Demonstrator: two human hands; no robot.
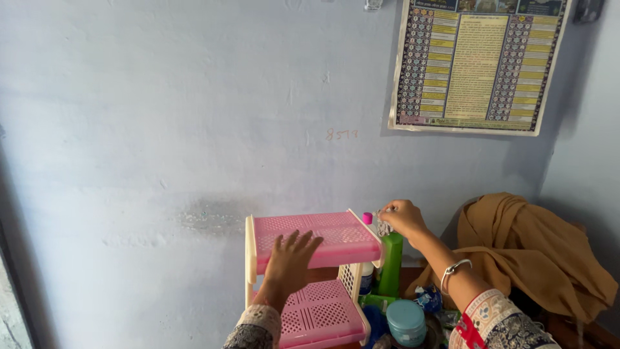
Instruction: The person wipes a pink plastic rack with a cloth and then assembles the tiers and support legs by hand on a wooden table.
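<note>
Currently: left hand [289, 262] flat, fingers spread, palm pressed on front edge of top shelf of pink plastic rack [314, 239]; not gripping, open. Rack at lower centre, two perforated pink shelves in cream side frames, lower shelf [323, 317] at 6 o'clock from top one, bare where visible. Rack upright, close to pale blue wall [161, 129].

Right hand [403, 216] at 3 o'clock from rack's top shelf, fingers pinched closed on small whitish item [384, 227] dangling just below fingertips; kind of item too small to tell. Silver bangle [454, 269] on right wrist; patterned sleeve ends at both forearms.

Directly under right hand: green bottle [391, 264], upright, just beside rack's right frame. Small pink cap [367, 218] at 9 o'clock from right hand, near rack's rear right corner; what it tops not clear. White bottle [366, 278] between rack frame and green bottle, partly hidden. Teal-lidded round jar [407, 321] at 6 o'clock from green bottle, among blue packets and clutter, poorly resolved.

Mustard-brown cloth [529, 255] heaped at 3 o'clock from right forearm, well apart from rack. Printed poster [481, 64] on wall at 1 o'clock from rack, upper right.
</note>
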